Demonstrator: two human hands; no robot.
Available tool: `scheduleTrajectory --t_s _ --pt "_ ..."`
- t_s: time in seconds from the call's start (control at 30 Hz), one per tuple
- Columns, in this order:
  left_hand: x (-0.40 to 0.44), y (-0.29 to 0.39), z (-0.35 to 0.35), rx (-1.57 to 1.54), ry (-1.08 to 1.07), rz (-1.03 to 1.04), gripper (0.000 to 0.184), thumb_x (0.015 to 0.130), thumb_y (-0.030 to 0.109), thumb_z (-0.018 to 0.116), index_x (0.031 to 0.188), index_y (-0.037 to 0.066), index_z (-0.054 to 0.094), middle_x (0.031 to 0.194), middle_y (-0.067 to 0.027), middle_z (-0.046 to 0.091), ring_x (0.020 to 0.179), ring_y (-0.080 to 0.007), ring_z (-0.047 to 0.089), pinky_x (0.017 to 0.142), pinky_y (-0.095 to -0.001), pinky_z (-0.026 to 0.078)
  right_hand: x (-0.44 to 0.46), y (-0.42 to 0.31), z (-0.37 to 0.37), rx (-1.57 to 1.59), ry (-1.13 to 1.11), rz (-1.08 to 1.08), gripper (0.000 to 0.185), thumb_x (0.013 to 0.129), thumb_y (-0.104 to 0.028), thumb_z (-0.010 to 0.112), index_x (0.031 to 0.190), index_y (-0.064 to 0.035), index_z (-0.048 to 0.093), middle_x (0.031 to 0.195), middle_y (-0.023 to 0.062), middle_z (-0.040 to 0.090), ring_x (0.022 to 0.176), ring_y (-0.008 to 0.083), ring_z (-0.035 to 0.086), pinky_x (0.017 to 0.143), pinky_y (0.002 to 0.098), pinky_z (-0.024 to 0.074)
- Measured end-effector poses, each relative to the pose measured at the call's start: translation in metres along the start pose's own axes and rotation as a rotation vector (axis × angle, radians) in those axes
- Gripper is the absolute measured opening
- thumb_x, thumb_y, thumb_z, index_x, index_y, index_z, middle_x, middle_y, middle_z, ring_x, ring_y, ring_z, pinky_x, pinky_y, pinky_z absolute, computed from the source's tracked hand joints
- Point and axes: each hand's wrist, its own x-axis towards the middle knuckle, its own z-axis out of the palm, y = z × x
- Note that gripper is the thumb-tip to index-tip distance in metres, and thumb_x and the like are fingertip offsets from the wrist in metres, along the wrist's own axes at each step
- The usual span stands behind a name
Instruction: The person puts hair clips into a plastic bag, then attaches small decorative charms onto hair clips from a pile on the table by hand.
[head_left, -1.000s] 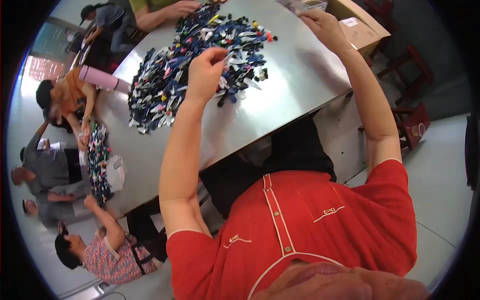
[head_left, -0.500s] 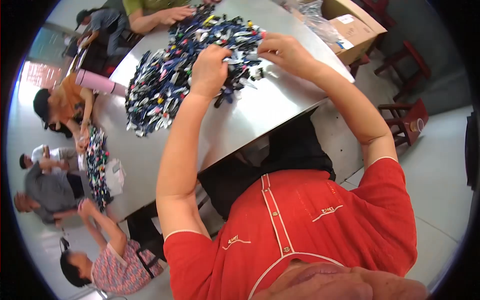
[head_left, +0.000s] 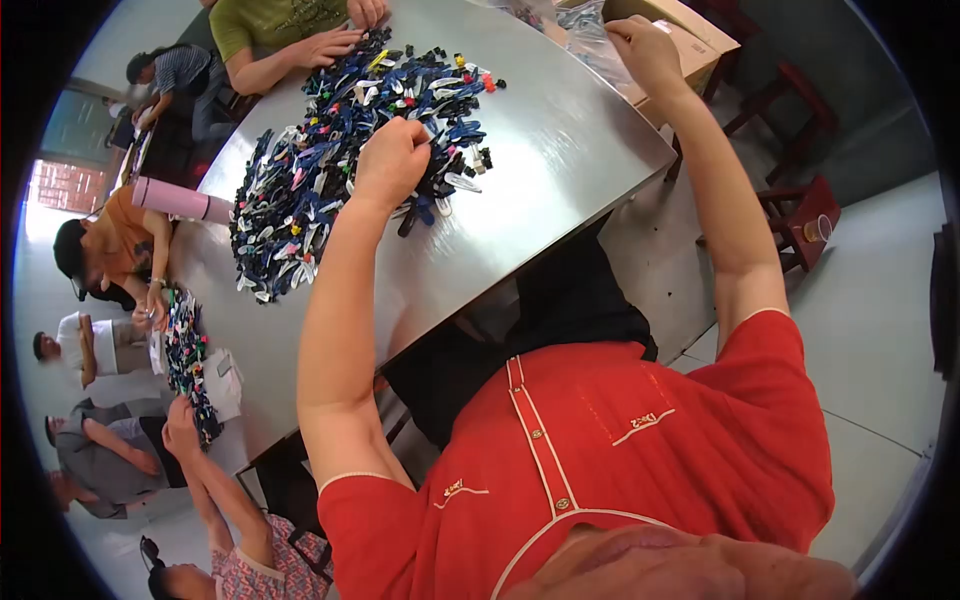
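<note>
A wide heap of small clips (head_left: 290, 200), which look like hair clips in dark blue, black, white and a few bright colours, lies spread on the metal table. My left hand (head_left: 393, 160) is over the right part of this heap, its fingers curled closed; what they hold, if anything, is hidden. Off to the far right, my right hand (head_left: 645, 50) is raised by a clear plastic bag (head_left: 590, 25) at the open cardboard box (head_left: 695, 50). Its thumb and fingertips are pinched together, and I cannot make out anything between them.
Across the metal table (head_left: 540, 170), another person's hand (head_left: 325, 47) touches the heap. A pink bottle (head_left: 175, 198) stands at the left, near a second clip pile (head_left: 188, 345) where other people work. Red stools (head_left: 800, 225) stand on the right.
My right hand has left the heap's right edge and moved up and right to the plastic bag. My left hand stays over the heap, its fingers more curled. The view has shifted slightly.
</note>
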Motion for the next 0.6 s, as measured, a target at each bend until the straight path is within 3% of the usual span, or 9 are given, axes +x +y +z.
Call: scheduleTrajectory --t_s 0.17,0.23,0.3,0.37,0.53,0.6 --pt "-0.003 -0.008 -0.001 -0.061 0.044 0.007 0.014 0.086 0.014 0.065 0.095 0.005 0.069 0.093 -0.0148 0.066 0.090 -0.0350 0.065 0.079 -0.0423 0.052 0.013 0.017 0.031 -0.129 -0.200 -0.075 0.022 0.093 -0.022 0.062 0.106 -0.0082 0.073 0.105 0.0115 0.070 0.097 0.0336 0.066 0.084 0.0400 0.0525" --pt "-0.005 -0.010 -0.002 -0.214 0.022 -0.039 0.015 0.084 0.013 0.067 0.096 0.005 0.069 0.094 -0.0145 0.068 0.089 -0.0337 0.066 0.080 -0.0404 0.052 0.011 -0.014 0.026 -0.113 -0.153 -0.156 0.019 0.092 -0.018 0.064 0.104 -0.0070 0.073 0.105 0.0119 0.070 0.095 0.0312 0.068 0.083 0.0391 0.0532" --pt "-0.006 -0.006 -0.005 -0.263 0.025 -0.059 0.015 0.082 0.011 0.068 0.096 0.003 0.069 0.094 -0.0129 0.069 0.087 -0.0300 0.067 0.079 -0.0373 0.052 0.004 -0.069 0.015 0.168 -0.248 -0.121 0.018 0.091 -0.013 0.066 0.105 -0.0059 0.072 0.103 0.0128 0.070 0.091 0.0283 0.068 0.081 0.0370 0.0536" --pt "-0.005 0.003 -0.009 -0.404 0.012 -0.079 0.016 0.082 0.009 0.067 0.095 0.002 0.069 0.088 -0.0109 0.070 0.080 -0.0238 0.067 0.075 -0.0334 0.052 -0.008 -0.101 0.025 0.427 -0.288 -0.279 0.020 0.089 -0.009 0.067 0.109 -0.0058 0.071 0.100 0.0134 0.069 0.090 0.0258 0.067 0.080 0.0358 0.0534" --pt "-0.001 0.020 -0.008 -0.540 -0.020 -0.079 0.016 0.081 0.010 0.069 0.094 0.000 0.068 0.080 -0.0091 0.069 0.073 -0.0171 0.064 0.070 -0.0296 0.050 -0.025 -0.171 0.045 0.511 -0.369 -0.412 0.026 0.085 -0.013 0.070 0.109 -0.0065 0.069 0.097 0.0126 0.069 0.087 0.0288 0.066 0.077 0.0363 0.0524" --pt "-0.003 0.023 -0.010 -0.542 -0.018 -0.042 0.018 0.081 0.012 0.070 0.093 0.000 0.068 0.082 -0.0090 0.069 0.074 -0.0168 0.064 0.070 -0.0296 0.050 -0.028 -0.177 0.050 0.543 -0.419 -0.362 0.024 0.085 -0.013 0.071 0.107 -0.0069 0.069 0.094 0.0122 0.069 0.084 0.0281 0.066 0.075 0.0360 0.0521"
